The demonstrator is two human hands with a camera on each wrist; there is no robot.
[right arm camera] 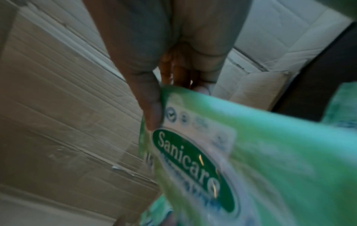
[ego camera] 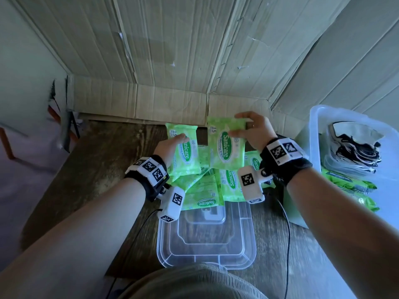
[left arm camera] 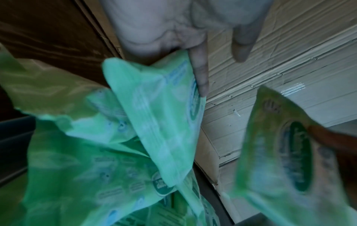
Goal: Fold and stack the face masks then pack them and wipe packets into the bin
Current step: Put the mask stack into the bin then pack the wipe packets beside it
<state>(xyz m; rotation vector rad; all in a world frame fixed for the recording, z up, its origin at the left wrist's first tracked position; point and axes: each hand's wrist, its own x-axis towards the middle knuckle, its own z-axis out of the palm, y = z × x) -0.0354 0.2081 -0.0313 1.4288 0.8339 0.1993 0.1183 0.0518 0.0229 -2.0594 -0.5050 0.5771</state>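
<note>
My left hand [ego camera: 179, 141] holds a green Sanicare wipe packet [ego camera: 183, 156] upright above the pile. In the left wrist view one of its fingers [left arm camera: 201, 76] lies along that packet [left arm camera: 160, 122], and another finger points free. To the right, my right hand [ego camera: 239, 126] grips a second wipe packet [ego camera: 226, 147] by its top. Its thumb [right arm camera: 152, 107] presses the front of that packet [right arm camera: 251, 152], with the fingers behind. Several more packets [ego camera: 205, 188] lie heaped on the table below both hands. The clear bin [ego camera: 317, 117] at the right holds dark face masks [ego camera: 354, 149] and green packets [ego camera: 349, 184].
A clear plastic lid [ego camera: 205, 240] lies flat on the wooden table [ego camera: 97, 169] just in front of me. Cardboard sheets [ego camera: 172, 61] wall off the back and right side. Cables run along the table near the lid.
</note>
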